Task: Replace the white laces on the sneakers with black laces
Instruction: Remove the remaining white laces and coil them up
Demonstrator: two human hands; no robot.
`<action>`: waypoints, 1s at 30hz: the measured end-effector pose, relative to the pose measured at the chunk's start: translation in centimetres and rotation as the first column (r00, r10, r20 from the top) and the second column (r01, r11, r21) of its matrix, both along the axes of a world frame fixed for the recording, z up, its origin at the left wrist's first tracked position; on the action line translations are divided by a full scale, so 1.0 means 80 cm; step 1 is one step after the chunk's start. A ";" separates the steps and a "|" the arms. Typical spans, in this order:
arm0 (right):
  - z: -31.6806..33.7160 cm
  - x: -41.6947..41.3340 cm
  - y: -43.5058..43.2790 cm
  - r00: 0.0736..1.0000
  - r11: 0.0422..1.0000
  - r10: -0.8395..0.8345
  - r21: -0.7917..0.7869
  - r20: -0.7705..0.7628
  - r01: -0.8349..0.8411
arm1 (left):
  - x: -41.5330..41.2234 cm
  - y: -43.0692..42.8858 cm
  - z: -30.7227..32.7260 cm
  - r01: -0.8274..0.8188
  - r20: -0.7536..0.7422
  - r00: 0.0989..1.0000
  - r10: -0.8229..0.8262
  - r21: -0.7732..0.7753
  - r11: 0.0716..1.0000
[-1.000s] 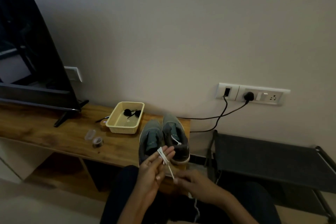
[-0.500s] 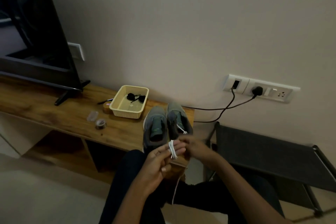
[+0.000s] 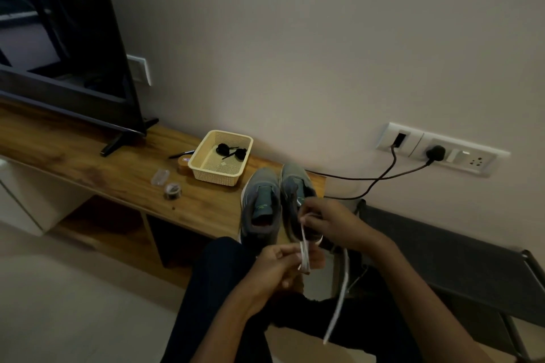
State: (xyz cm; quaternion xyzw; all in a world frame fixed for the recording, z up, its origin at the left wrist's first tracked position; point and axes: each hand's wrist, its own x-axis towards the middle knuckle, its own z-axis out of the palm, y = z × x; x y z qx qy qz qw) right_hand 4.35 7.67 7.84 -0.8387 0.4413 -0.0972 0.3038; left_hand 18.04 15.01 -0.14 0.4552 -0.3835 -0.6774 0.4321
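White lace [image 3: 305, 256] bunched up in the left hand [image 3: 280, 267]'s grip. Right hand [image 3: 333, 222] pinches a strand right over the grey sneakers [image 3: 261, 203].

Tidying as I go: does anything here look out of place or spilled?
Nothing spilled or damaged. Only the white lace trails: its free end hangs below the right hand, over the lap. Both sneakers stand upright, side by side.

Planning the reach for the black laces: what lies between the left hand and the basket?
Head view: the grey sneaker nearer the basket stands between it and the left hand, which holds the coiled white lace; the rest is bare bench top.
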 end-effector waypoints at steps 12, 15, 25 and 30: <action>-0.061 -0.023 0.077 0.999 0.975 -0.040 0.221 0.035 0.031 | 0.008 -0.012 -0.015 -0.298 -0.090 0.950 0.300 0.027 0.954; -0.023 -0.022 0.064 0.998 0.999 0.048 0.016 -0.028 -0.048 | 0.002 -0.008 -0.017 -0.171 0.123 0.976 0.180 -0.079 0.982; -0.080 -0.008 0.033 0.955 0.976 -0.195 0.144 0.222 0.166 | 0.008 -0.002 0.005 -0.131 -0.235 0.961 0.146 0.077 0.988; -0.088 -0.002 0.081 0.985 0.969 -0.164 0.199 0.059 0.150 | 0.008 -0.007 -0.005 -0.305 -0.231 0.921 0.315 0.079 0.949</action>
